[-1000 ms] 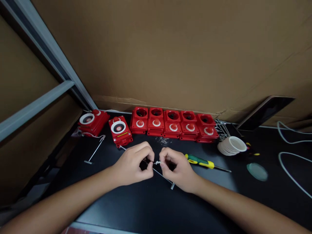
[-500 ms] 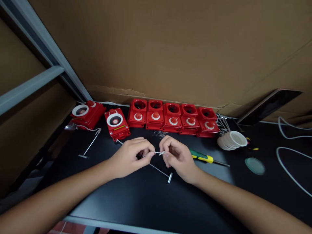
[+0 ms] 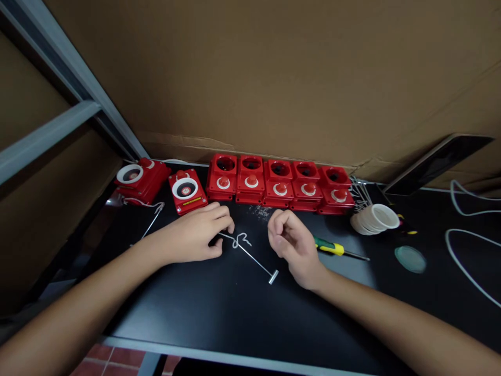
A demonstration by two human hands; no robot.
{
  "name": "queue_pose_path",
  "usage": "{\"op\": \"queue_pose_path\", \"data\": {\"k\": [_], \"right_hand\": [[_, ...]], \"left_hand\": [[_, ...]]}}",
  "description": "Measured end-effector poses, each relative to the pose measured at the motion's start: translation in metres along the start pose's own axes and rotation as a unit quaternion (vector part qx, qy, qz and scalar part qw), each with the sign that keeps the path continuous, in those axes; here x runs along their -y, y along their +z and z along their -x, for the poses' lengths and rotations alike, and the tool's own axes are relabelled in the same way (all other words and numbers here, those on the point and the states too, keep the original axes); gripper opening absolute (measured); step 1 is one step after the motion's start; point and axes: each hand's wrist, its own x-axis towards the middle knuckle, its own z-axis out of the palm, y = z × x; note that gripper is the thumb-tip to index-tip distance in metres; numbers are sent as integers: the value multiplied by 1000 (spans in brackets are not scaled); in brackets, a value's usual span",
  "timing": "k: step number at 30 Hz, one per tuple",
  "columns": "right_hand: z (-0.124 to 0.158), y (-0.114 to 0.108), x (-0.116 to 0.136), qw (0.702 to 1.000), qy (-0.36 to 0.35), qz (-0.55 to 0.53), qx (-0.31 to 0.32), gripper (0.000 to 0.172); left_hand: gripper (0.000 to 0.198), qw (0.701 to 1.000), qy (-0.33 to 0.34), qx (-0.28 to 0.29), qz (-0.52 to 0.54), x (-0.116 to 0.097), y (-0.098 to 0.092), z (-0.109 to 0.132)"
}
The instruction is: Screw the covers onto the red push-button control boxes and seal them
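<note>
My left hand (image 3: 191, 237) rests on the black table (image 3: 235, 318) with its fingers curled. Its thumb and fingertips close on the near end of a thin metal pin (image 3: 256, 260). The pin lies slanted on the table, its small hammer-like head at the lower right. A white string (image 3: 241, 241) is knotted on the pin just right of my left fingertips. My right hand (image 3: 291, 243) hovers a short way right of the string, loosely curled, with nothing visible in it.
Several red boxes (image 3: 278, 184) stand in a row at the cardboard wall (image 3: 274, 78). Two more with white dials (image 3: 185, 190) sit to the left beside a second pin (image 3: 151, 227). To the right are a green-yellow screwdriver (image 3: 332, 248), stacked white rings (image 3: 376, 219), a green disc (image 3: 410, 258) and white cable (image 3: 465, 250).
Both hands held the string and pin together above the table. Now the pin and string lie on the table, my right hand has let go and drawn right, and my left hand has lowered.
</note>
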Motion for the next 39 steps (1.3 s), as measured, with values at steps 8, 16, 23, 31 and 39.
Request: {"op": "queue_pose_path", "data": {"k": [8,16,23,31,39], "right_hand": [[12,6,16,901,-82,403,139,9],[11,1,10,890,-86,430,128,16],[-15,-56,39,889,-9,459,10,8],[-20,-109,48,865,43,495,-64,7],[-13,-114,40,833,-32,550,-50,23]], "left_hand": [[20,999,-10,23,-39,-6,4,-2],[28,994,-27,45,-99,-12,2,1],[25,993,-12,17,-115,-10,9,1],[21,995,-10,31,-99,-11,15,-2],[44,996,-20,61,-66,-11,9,-1]]}}
